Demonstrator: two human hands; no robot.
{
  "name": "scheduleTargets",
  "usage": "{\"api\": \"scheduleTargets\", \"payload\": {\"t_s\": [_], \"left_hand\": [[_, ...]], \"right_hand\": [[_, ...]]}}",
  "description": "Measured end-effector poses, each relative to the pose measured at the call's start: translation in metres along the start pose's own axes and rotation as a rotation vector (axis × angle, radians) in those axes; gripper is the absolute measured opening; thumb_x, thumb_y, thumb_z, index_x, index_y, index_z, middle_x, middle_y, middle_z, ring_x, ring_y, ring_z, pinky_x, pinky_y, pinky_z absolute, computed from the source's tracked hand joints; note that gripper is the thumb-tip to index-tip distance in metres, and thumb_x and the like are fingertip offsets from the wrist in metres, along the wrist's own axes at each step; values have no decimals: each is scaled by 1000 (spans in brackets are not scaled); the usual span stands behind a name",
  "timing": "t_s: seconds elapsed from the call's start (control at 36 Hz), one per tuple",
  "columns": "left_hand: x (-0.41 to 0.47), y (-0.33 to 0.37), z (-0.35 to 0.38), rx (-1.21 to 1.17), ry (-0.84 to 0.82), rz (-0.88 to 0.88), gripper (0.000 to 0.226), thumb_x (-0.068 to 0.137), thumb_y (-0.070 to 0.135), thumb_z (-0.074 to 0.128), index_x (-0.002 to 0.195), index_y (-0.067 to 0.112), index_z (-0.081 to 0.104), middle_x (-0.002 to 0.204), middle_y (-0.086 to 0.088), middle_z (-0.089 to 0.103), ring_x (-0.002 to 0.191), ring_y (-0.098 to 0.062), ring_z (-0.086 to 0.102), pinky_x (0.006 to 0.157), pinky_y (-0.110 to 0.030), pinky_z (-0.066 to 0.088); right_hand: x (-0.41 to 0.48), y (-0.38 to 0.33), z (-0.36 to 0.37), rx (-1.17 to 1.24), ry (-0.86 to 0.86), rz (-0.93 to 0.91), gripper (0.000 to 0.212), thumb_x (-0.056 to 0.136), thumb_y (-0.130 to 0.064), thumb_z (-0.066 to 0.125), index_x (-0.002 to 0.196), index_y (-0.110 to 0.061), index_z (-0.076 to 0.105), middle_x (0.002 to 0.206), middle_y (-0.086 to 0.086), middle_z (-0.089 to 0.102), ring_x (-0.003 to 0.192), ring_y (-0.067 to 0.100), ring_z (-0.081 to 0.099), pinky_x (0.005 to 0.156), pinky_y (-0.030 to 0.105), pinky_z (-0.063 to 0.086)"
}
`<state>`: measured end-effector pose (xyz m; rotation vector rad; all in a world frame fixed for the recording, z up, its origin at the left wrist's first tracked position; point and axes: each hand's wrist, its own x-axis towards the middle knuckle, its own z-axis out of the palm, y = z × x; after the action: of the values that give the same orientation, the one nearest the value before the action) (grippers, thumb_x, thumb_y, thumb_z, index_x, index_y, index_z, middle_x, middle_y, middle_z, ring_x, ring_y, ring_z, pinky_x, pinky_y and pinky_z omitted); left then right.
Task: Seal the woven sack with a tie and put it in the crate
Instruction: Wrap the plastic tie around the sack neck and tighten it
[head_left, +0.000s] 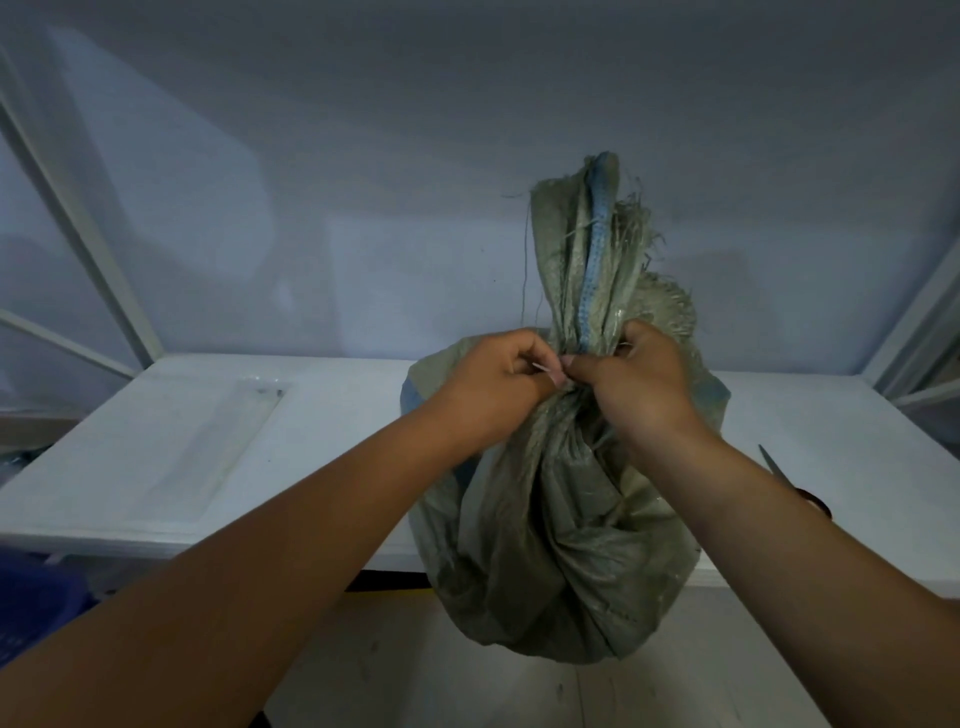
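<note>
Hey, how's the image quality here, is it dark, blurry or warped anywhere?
Head view: dim, bluish light; wide-angle splays the frame bars at the edges; woven sack, left hand and right hand fairly sharp; the tie between them barely resolves.

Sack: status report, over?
Left hand pinching tie at sack neck. Right hand gripping neck. Sack at table edge, not crated. Scissors beside right forearm.

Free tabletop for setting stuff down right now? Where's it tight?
Bare white table between the recessed panel and the woven sack, and the back-right stretch from the sack to the frame post. Tight: front right, where scissors lie by the right forearm; left hand, pinching the tie, and right hand crowd the sack's neck.
</note>
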<state>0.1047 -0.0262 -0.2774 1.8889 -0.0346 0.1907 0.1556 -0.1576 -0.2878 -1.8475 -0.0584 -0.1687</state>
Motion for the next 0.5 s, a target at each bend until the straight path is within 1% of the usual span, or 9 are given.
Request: {"api": "scheduleTargets", "payload": {"t_s": [0.06,0.11,0.17,0.22,0.25,0.33,0.36,0.42,0.5], "left_hand": [[1,-1,0,-2,21,-10,1,91,6,69,90,6,69,94,-17,75,87,-18,69,89,-29,55],[1,-1,2,-30,44,-41,2,89,10,72,88,9,71,97,-17,75,94,-26,71,94,-38,55],[0,0,5,-91,68,-87,6,88,14,74,90,8,72,96,-12,74,94,-24,70,93,-36,55],[-1,1,9,-157,89,-167,18,85,20,77,98,9,70,95,-6,72,87,-16,68,85,-30,55],[-1,0,11,-192,98,-213,26,83,25,78,103,11,68,99,-6,73,89,-15,68,85,-30,56],[-1,1,14,-211,106,-254,54,67,42,79,111,15,66,106,-10,73,100,-24,70,96,-45,55],[-1,1,14,-191,95,-239,56,65,45,76,109,12,69,104,-13,73,100,-27,70,97,-48,54],[-1,0,15,-173,69,-209,47,70,44,71,100,7,73,99,-16,75,99,-30,71,97,-51,53],[-1,-4,17,-167,38,-192,45,76,47,68,101,10,75,99,-12,76,99,-26,72,99,-49,53]], "right_hand": [[1,0,0,-31,11,-8,55,57,-38,77,96,-1,62,97,21,72,93,41,70,81,59,59],[1,0,-1,-46,24,-26,50,59,-37,77,94,-4,63,93,18,73,89,39,71,79,59,60],[2,2,-1,-54,37,-44,44,63,-35,78,94,-7,66,90,12,74,86,33,72,79,56,61],[0,1,-3,-60,49,-84,32,73,-25,82,96,-8,67,90,7,74,85,26,72,81,49,61],[1,2,-3,-63,53,-106,26,77,-19,82,96,-8,67,90,5,74,85,23,71,81,46,61],[1,3,-3,-50,45,-148,21,81,-12,82,98,-10,69,90,1,74,85,19,72,83,41,61],[1,4,-3,-40,43,-154,21,81,-11,82,98,-11,69,91,0,75,85,19,72,83,42,61],[3,6,-2,-25,49,-146,22,79,-12,83,97,-11,70,90,2,75,84,21,73,83,45,61],[4,6,-3,3,68,-111,25,73,-22,84,86,-9,67,85,9,74,81,29,73,78,53,61]]}}
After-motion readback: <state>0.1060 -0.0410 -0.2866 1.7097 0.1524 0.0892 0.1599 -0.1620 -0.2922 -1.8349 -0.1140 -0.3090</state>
